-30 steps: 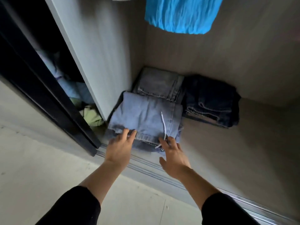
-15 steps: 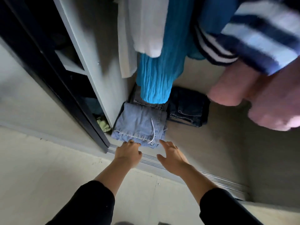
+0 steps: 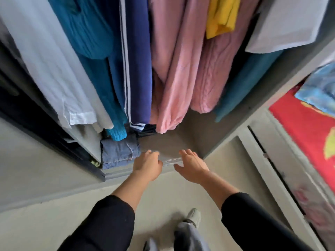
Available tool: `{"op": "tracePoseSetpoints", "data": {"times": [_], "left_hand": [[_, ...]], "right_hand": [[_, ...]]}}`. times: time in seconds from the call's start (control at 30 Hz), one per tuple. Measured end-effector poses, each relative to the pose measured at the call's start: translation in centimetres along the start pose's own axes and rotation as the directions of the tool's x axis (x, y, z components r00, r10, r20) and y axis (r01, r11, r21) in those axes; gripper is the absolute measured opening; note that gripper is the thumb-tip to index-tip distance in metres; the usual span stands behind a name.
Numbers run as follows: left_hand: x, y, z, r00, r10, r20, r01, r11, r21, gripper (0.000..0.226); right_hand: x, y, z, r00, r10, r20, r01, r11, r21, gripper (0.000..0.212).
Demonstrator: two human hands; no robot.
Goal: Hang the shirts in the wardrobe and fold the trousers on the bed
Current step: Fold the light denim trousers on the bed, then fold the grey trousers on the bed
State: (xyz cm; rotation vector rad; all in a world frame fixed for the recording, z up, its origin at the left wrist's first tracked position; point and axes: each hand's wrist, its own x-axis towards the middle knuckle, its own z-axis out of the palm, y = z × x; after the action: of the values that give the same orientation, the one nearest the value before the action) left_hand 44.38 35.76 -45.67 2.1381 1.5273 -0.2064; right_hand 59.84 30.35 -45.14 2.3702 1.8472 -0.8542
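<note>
Folded light-blue jeans [image 3: 118, 153] lie on the wardrobe floor [image 3: 168, 147] at its left front corner, partly hidden by hanging clothes. Above hang a white shirt [image 3: 54, 73], a teal garment [image 3: 94, 51], a navy striped top [image 3: 137, 69], pink garments [image 3: 181, 78] and a yellow one [image 3: 222, 15]. My left hand [image 3: 147, 164] hovers just right of the jeans, fingers loosely curled, holding nothing. My right hand [image 3: 192, 164] is spread open over the wardrobe's front rail, apart from the jeans. A darker folded pair [image 3: 146, 130] shows behind, mostly covered.
A dark sliding door [image 3: 45, 138] stands at the left. At the right is a bed with a red patterned cover [image 3: 308, 127] and a blue garment [image 3: 319, 87] on it. My feet [image 3: 192, 216] stand on the pale floor below.
Both hands have left the folded jeans and drawn back and rightward. My view has risen, so the hanging clothes and the bed now fill the frame.
</note>
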Motion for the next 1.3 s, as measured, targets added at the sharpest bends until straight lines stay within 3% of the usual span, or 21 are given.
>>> {"op": "tracePoseSetpoints", "data": {"times": [0.23,0.43,0.93,1.3], "left_hand": [[-3.6,13.2,-2.6,0.974,0.223,0.033,-0.225,0.971,0.078,0.040],[-6.3,26.1,-1.4,0.913,0.400,0.075,-0.407,0.897,0.173,0.038],[-15.2,61.6,11.6,0.714,0.663,0.225,-0.700,0.673,0.240,0.043],[-12.0,82.4,21.5,0.566,0.753,0.336,-0.824,0.505,0.258,0.044]], "right_hand": [[-10.1,7.8,-8.0,0.970,0.181,-0.165,-0.173,0.983,0.059,0.054],[-17.9,17.9,-11.1,0.911,0.352,-0.216,-0.329,0.934,0.136,0.055],[-38.9,48.2,-14.7,0.717,0.662,-0.218,-0.563,0.734,0.380,0.055],[-41.6,68.1,-16.6,0.589,0.791,-0.169,-0.624,0.577,0.527,0.058]]}}
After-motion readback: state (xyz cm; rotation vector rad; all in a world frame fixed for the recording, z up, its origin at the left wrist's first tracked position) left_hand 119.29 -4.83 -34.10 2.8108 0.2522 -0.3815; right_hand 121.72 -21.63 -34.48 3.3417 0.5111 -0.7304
